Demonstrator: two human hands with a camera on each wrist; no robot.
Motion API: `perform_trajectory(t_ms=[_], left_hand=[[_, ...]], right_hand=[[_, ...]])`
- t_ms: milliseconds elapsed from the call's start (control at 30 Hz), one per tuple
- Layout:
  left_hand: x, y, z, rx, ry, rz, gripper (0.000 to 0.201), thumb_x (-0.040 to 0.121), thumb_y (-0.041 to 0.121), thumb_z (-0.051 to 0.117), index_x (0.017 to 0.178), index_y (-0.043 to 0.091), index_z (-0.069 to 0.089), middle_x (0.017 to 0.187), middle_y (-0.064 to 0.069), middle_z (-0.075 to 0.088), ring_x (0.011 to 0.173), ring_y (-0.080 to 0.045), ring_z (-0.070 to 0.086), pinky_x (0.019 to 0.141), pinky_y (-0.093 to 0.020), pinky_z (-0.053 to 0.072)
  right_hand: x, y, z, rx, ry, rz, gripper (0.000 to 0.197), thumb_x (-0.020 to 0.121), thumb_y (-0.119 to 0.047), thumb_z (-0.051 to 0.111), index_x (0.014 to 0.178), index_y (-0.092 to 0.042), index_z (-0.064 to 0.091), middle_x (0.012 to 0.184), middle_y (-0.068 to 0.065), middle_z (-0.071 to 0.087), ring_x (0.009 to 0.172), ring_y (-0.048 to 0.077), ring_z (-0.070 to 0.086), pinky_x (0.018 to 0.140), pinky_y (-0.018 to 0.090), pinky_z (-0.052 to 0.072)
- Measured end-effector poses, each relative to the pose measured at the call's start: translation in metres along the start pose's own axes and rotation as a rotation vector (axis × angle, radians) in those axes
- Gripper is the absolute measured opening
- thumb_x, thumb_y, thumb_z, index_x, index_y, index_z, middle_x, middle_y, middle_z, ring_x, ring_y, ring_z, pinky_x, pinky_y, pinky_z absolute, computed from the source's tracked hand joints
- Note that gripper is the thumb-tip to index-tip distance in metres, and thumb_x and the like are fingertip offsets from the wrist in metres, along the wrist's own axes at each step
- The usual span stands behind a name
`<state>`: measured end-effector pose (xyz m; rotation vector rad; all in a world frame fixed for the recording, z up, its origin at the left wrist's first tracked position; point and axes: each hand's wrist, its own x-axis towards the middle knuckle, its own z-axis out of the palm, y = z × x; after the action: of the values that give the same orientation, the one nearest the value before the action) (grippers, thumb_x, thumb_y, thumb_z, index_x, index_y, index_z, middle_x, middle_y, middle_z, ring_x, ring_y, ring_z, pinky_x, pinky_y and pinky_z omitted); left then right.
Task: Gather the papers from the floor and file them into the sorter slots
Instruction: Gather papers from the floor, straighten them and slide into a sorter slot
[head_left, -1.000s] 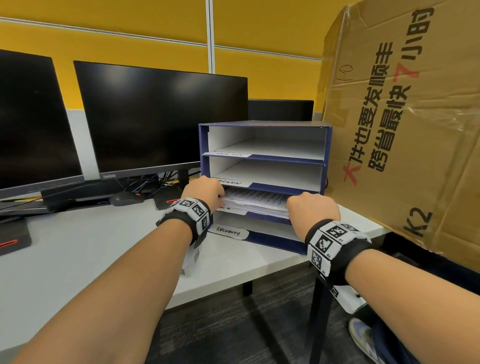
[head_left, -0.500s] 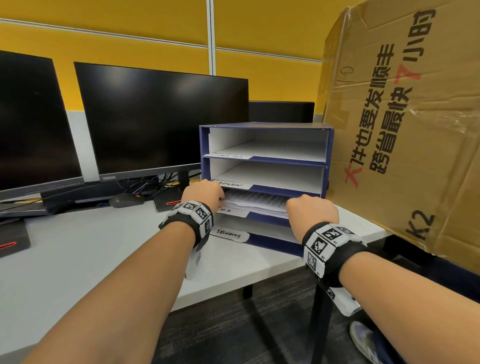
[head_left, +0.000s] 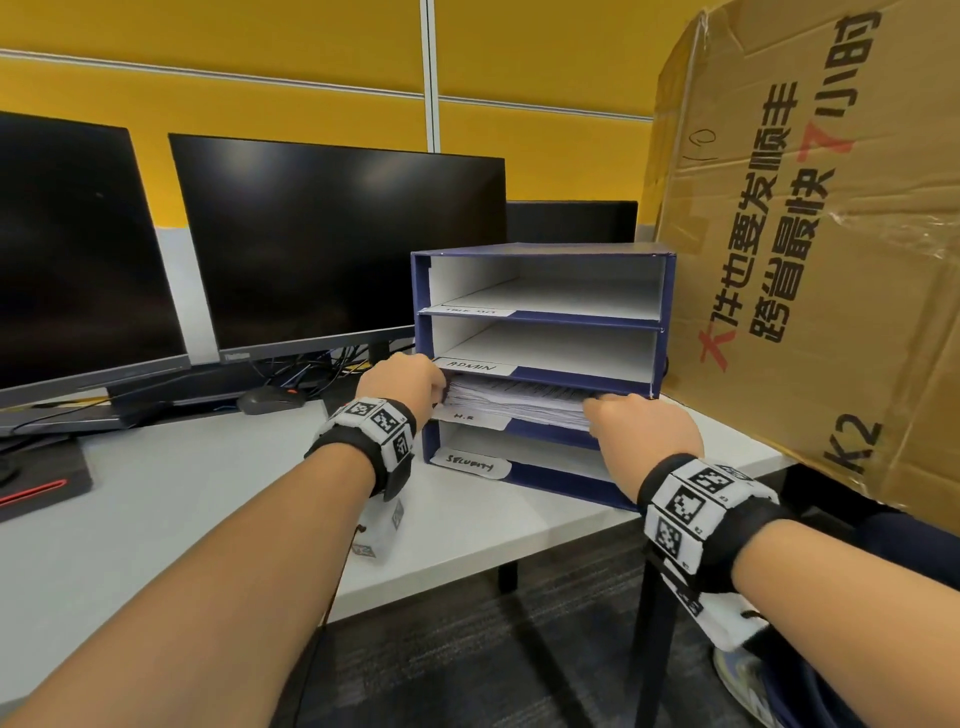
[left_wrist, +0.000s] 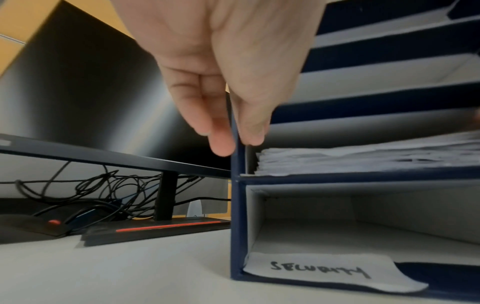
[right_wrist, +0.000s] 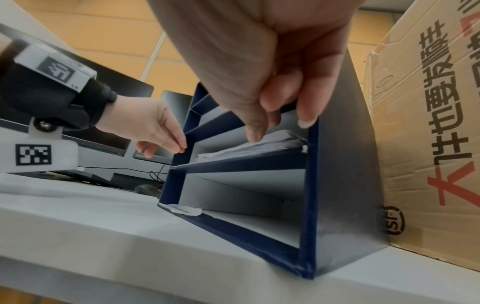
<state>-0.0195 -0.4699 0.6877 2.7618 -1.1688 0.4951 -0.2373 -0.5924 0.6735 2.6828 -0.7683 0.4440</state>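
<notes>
A blue paper sorter (head_left: 571, 376) with several white slots stands on the white desk (head_left: 156, 499). A stack of printed papers (head_left: 514, 400) lies in its third slot, above the label "H.R". My left hand (head_left: 410, 384) is at the stack's left corner. In the left wrist view its straight fingers (left_wrist: 221, 144) touch the front edge of the sorter's left wall (left_wrist: 237, 226), beside the papers (left_wrist: 350, 160). My right hand (head_left: 628, 421) is at the stack's right front. Its loose fingers (right_wrist: 306, 121) touch the sorter's right wall (right_wrist: 345, 185), thumb just above the papers (right_wrist: 249, 149). Neither hand grips anything.
A big cardboard box (head_left: 831, 260) stands against the sorter's right side. Two dark monitors (head_left: 332, 244) (head_left: 78, 249), a mouse (head_left: 270, 400) and tangled cables sit left of and behind it. The slots labelled "ADMIN" (head_left: 472, 366) and "SECURITY" (head_left: 470, 464) hold no papers. The desk edge lies just in front.
The paper stack has slid deeper into the third slot. Both hands have followed it up to the sorter's front and their fingers have let go of it.
</notes>
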Motion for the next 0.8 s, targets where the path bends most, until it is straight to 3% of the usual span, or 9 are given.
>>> perform_trajectory(t_ms=[167,233,267,333,400,467,567,633,800], left_hand=[[-0.013,-0.011,-0.003,-0.196,-0.016,-0.046,0.025,0.095,0.028,0.052,0.107,0.018,0.072,0.107,-0.004,0.068,0.095,-0.024,0.063,0.076,-0.031,0.049],[-0.016,-0.009,0.001,-0.202,-0.098,-0.012,0.029,0.098,0.024,0.047,0.119,0.014,0.064,0.116,-0.008,0.063,0.103,-0.025,0.059,0.079,-0.031,0.046],[-0.017,-0.007,0.003,-0.184,-0.136,-0.001,0.030,0.099,0.024,0.045,0.124,0.013,0.058,0.119,-0.009,0.060,0.104,-0.026,0.058,0.079,-0.031,0.045],[-0.018,-0.002,0.005,-0.178,-0.186,-0.003,0.032,0.100,0.023,0.042,0.128,0.012,0.050,0.121,-0.011,0.058,0.105,-0.027,0.058,0.079,-0.032,0.046],[-0.015,0.002,0.009,-0.238,-0.219,-0.025,0.030,0.100,0.019,0.043,0.127,0.008,0.049,0.116,-0.013,0.059,0.103,-0.028,0.060,0.083,-0.035,0.050],[-0.012,0.005,0.013,-0.331,-0.224,-0.069,0.026,0.098,0.016,0.045,0.116,0.002,0.056,0.095,-0.012,0.062,0.089,-0.026,0.064,0.078,-0.035,0.052],[-0.008,0.008,0.018,-0.457,-0.172,-0.137,0.025,0.097,0.016,0.046,0.093,0.000,0.065,0.064,-0.003,0.057,0.054,-0.015,0.057,0.053,-0.025,0.046],[-0.009,0.010,0.016,-0.540,-0.202,-0.191,0.025,0.098,0.016,0.045,0.085,0.002,0.062,0.061,-0.004,0.056,0.048,-0.014,0.051,0.045,-0.022,0.040],[-0.015,0.016,0.004,-0.695,-0.388,-0.293,0.025,0.102,0.014,0.041,0.105,-0.004,0.058,0.060,-0.006,0.060,0.034,-0.016,0.045,0.034,-0.017,0.034]], right_hand=[[-0.010,0.004,-0.003,-0.015,0.032,-0.036,0.015,0.089,-0.005,0.048,0.092,-0.019,0.050,0.093,0.001,0.059,0.079,0.029,0.060,0.064,0.032,0.045],[-0.012,0.003,0.002,-0.024,0.033,-0.063,0.019,0.091,-0.011,0.049,0.108,-0.017,0.053,0.108,0.002,0.056,0.080,0.028,0.062,0.062,0.032,0.046],[-0.013,0.002,0.007,-0.022,-0.004,-0.060,0.035,0.093,-0.017,0.049,0.128,-0.016,0.047,0.132,0.004,0.048,0.086,0.027,0.065,0.062,0.032,0.046],[-0.016,-0.002,0.017,-0.017,-0.102,-0.043,0.059,0.098,-0.033,0.040,0.150,-0.015,0.017,0.160,0.001,0.007,0.101,0.025,0.063,0.069,0.034,0.048],[-0.020,-0.005,0.024,0.012,-0.163,-0.028,0.066,0.099,-0.045,0.030,0.153,-0.018,0.002,0.160,-0.003,-0.014,0.108,0.023,0.059,0.078,0.034,0.049],[-0.022,-0.007,0.029,0.039,-0.185,-0.021,0.070,0.098,-0.051,0.026,0.153,-0.019,-0.003,0.158,-0.004,-0.021,0.109,0.021,0.058,0.080,0.033,0.051],[-0.023,-0.010,0.033,0.097,-0.168,-0.008,0.070,0.098,-0.052,0.028,0.152,-0.019,-0.002,0.158,-0.003,-0.020,0.112,0.021,0.058,0.083,0.034,0.051],[-0.025,-0.013,0.032,0.156,-0.127,0.022,0.068,0.098,-0.048,0.032,0.152,-0.018,0.003,0.160,0.000,-0.012,0.113,0.021,0.058,0.086,0.035,0.052],[-0.024,-0.017,0.027,0.596,-0.127,0.271,0.064,0.092,-0.018,0.045,0.147,-0.009,0.014,0.152,0.011,0.026,0.118,0.031,0.051,0.093,0.038,0.044]])
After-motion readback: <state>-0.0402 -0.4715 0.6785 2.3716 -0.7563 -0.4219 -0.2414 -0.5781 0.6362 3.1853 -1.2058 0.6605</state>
